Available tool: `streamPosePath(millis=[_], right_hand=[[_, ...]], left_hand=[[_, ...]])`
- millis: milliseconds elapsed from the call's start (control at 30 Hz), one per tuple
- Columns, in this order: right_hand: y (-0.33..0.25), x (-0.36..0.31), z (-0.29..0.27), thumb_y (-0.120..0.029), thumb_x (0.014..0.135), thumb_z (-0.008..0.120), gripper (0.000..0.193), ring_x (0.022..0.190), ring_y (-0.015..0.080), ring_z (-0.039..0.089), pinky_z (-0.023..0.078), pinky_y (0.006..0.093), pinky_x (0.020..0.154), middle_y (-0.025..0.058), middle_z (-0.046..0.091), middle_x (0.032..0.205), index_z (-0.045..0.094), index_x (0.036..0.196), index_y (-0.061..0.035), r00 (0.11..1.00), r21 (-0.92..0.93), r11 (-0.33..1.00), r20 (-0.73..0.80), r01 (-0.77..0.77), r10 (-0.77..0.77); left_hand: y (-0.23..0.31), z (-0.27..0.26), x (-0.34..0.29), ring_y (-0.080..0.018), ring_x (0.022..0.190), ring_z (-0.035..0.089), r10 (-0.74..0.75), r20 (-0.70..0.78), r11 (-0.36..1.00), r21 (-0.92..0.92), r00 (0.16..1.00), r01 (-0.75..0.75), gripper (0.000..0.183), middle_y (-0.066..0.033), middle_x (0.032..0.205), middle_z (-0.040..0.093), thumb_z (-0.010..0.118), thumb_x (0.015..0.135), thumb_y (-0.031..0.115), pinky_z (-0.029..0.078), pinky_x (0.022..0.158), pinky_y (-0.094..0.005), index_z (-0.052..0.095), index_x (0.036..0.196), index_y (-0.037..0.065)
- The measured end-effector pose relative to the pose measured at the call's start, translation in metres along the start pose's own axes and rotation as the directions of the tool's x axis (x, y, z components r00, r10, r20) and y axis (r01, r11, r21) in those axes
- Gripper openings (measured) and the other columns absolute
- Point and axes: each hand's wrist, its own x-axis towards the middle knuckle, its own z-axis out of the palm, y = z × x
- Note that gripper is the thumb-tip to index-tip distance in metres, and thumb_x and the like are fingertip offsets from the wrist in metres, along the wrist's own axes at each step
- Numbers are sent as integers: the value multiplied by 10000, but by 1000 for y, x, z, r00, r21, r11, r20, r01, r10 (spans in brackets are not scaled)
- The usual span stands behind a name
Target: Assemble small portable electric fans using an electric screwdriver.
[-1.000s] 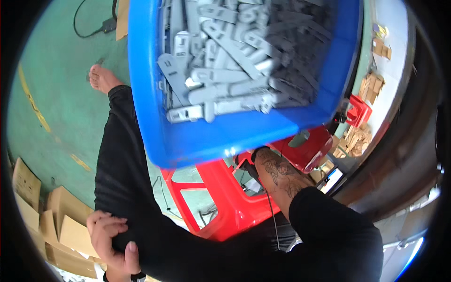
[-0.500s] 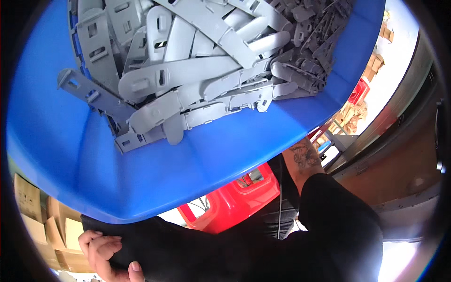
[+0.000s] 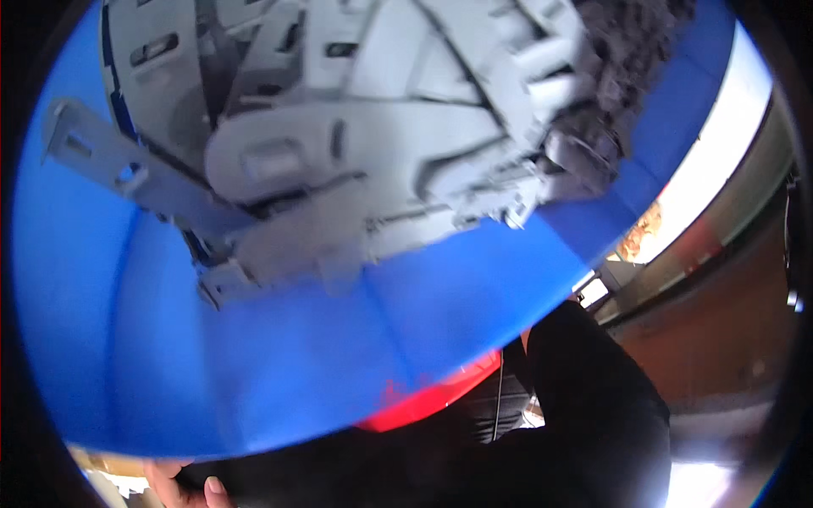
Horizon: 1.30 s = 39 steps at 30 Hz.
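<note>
A large blue plastic bin point(image 3: 288, 372) fills most of the view, tilted, its near rim sweeping across below the middle. Flat grey plastic strips with slots point(image 3: 373, 144) are heaped inside, blurred by motion. One strip point(image 3: 127, 165) juts out to the left against the bin wall. At the lower left, below the rim, my left hand point(image 3: 175, 489) shows partly, beside black cloth. Its fingers are bent, with the thumb apart; nothing visible lies between them. My right arm, in a black sleeve point(image 3: 584, 381), reaches up behind the bin, where my right hand is hidden.
Smaller dark grey parts point(image 3: 631, 59) lie piled on the bin's right side. Beneath the bin shows a red plastic object point(image 3: 432, 402). A brown panel point(image 3: 703, 330) stands at the right, and a cardboard box point(image 3: 110, 464) peeks out at the lower left.
The bin and its strips appear larger and closer, its near rim lower in view. It covers more of the red object, my left hand and my right forearm.
</note>
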Motion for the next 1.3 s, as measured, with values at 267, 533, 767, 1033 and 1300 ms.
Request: streamPosePath(millis=[267,533,767,1033,1300], right_hand=[[-31,48,37,-360,1052,588,368,882,239,675,542,390,828,108,725,1040,708,1175,-34,981,-86,986,147,141,-128],[-56,62,44,-367,1049,590,380,888,246,676,543,398,831,115,726,1041,706,1174,-27,959,-105,962,157,253,-235],[-25,12,10,-373,1047,591,390,893,252,678,543,404,833,121,726,1042,705,1174,-22,966,-143,956,53,256,-251],[-36,-43,-19,-380,1044,593,402,898,259,679,544,412,835,128,727,1043,703,1173,-15,926,-192,913,-39,361,-375],[-34,-13,-1,-386,1041,595,414,904,266,681,545,419,838,134,727,1044,702,1173,-9,897,-321,841,77,436,-436]], left_hand=[[-12,-14,-51,-291,882,678,-165,-93,986,24,982,168,387,-201,1048,735,750,931,239,535,816,-387,712,1176,-58],[-3,-12,-32,-300,866,680,-94,-66,993,61,993,98,404,-194,1031,739,760,925,261,537,839,-398,706,1161,-63],[22,4,-1,-369,1015,504,-63,-41,990,123,997,68,426,-174,939,618,663,827,399,385,981,-509,603,961,-2],[18,16,-9,-347,861,533,80,-194,997,39,978,-73,311,-163,864,641,666,784,273,431,909,-489,598,900,-7],[-16,10,-31,-356,942,529,16,-212,999,32,977,-10,348,-170,876,633,634,841,345,413,962,-501,581,895,5]])
